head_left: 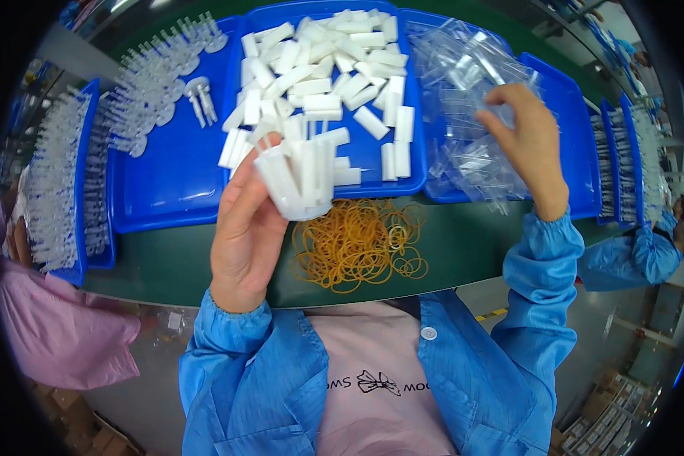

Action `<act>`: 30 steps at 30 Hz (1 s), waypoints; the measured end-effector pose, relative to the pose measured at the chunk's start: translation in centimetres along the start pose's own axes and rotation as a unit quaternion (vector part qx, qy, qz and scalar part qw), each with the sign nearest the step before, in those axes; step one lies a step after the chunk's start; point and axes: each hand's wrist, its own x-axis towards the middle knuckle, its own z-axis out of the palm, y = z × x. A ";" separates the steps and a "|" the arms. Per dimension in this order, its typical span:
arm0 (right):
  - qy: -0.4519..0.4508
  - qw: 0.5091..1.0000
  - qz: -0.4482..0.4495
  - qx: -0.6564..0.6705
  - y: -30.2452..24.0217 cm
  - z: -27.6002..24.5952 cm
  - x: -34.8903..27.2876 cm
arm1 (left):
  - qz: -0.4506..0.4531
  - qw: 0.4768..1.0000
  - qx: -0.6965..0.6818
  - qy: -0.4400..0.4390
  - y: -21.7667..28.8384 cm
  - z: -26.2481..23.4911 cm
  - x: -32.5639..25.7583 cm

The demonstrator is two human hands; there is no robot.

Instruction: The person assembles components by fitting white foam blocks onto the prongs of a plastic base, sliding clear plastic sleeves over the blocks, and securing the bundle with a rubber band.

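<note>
My left hand [245,228] is closed round a translucent plastic holder [289,190] with a rounded base and thin upright prongs; white blocks stand among the prongs. It is held tilted in front of the middle tray. Over at the right, my right hand [528,137] hovers above a heap of clear plastic pieces [463,99], thumb and forefinger apart, with nothing visible between them. Many white rectangular blocks [311,83] lie in the middle blue tray [368,156]. Below that tray, a pile of yellow-brown rubber bands [357,243] rests on the green table.
A left blue tray [167,190] bears rows of clear pronged holders [159,72] and one holder with white pieces [201,99]. Upright racks of clear parts [57,175] stand at the far left, more [623,159] at the far right. Other people's pink [64,327] and blue [631,258] clothing shows at both sides.
</note>
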 end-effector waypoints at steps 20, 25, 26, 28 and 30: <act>-0.043 0.780 -0.006 0.624 -12.8 -1.6 -2.2 | 0.412 0.757 0.496 -0.104 -0.6 1.0 -1.7; -0.051 0.770 0.017 0.636 -13.1 -1.8 -2.2 | 0.392 0.768 0.495 -0.106 -0.4 1.4 -2.1; -0.049 0.770 0.016 0.636 -13.2 -1.8 -2.3 | 0.377 0.778 0.491 -0.107 -0.4 1.6 -2.2; -0.065 0.763 0.004 0.643 -13.2 -1.7 -2.4 | 0.362 0.787 0.488 -0.109 -0.3 1.8 -2.3; -0.071 0.767 0.000 0.637 -13.2 -1.7 -2.3 | 0.337 0.804 0.475 -0.117 -0.2 2.0 -2.4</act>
